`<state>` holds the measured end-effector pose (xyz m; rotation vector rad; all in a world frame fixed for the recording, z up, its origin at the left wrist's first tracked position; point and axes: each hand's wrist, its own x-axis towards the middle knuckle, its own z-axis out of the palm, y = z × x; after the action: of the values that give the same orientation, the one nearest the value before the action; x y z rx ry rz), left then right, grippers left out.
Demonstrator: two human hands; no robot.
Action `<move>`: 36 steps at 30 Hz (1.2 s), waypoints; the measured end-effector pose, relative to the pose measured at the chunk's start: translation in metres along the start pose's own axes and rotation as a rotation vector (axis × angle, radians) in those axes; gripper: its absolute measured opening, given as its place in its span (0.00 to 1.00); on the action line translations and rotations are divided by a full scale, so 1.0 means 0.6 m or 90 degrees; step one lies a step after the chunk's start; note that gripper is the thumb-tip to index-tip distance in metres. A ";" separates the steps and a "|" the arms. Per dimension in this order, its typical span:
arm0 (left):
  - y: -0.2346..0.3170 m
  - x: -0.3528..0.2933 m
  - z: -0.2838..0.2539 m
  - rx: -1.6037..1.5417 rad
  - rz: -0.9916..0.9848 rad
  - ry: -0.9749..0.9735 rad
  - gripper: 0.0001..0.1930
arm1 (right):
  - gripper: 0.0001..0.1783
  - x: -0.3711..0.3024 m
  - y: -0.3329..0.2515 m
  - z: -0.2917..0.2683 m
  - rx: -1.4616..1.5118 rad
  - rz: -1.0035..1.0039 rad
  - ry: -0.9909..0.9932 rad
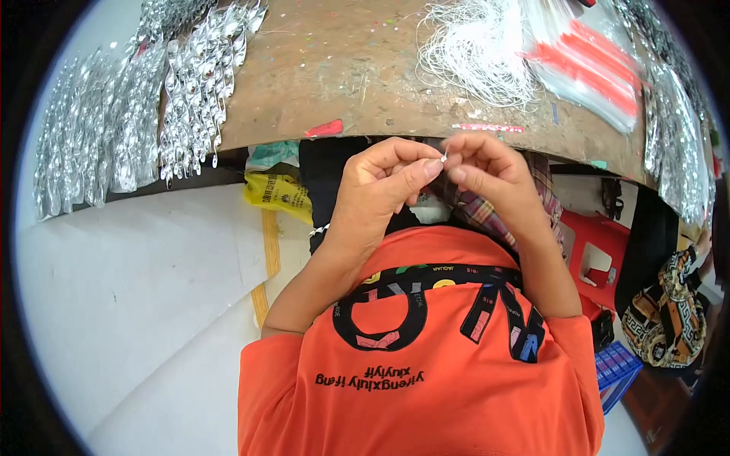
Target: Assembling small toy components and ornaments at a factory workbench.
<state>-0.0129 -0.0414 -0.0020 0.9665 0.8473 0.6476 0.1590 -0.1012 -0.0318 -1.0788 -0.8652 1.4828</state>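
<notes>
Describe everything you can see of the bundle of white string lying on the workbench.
The bundle of white string is a loose, tangled heap of thin, thread-like white strands, looped and curling over one another. It lies on the far part of the worn brown workbench, ahead of both hands. Its right side meets clear packets with red strips. Neither hand touches it.
</notes>
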 end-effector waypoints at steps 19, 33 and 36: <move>0.000 -0.009 0.000 0.105 0.010 -0.119 0.03 | 0.02 0.024 -0.018 0.014 -0.466 -0.296 0.233; -0.032 -0.024 -0.100 0.490 0.288 -0.024 0.11 | 0.09 0.012 -0.051 -0.061 -0.219 -0.306 0.383; 0.092 -0.023 -0.154 0.558 0.265 0.342 0.12 | 0.14 0.011 -0.032 -0.056 -0.192 -0.277 0.325</move>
<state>-0.1038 0.0118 0.0236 1.8344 1.4819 0.9354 0.1969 -0.0920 -0.0263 -1.3114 -0.8946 0.6833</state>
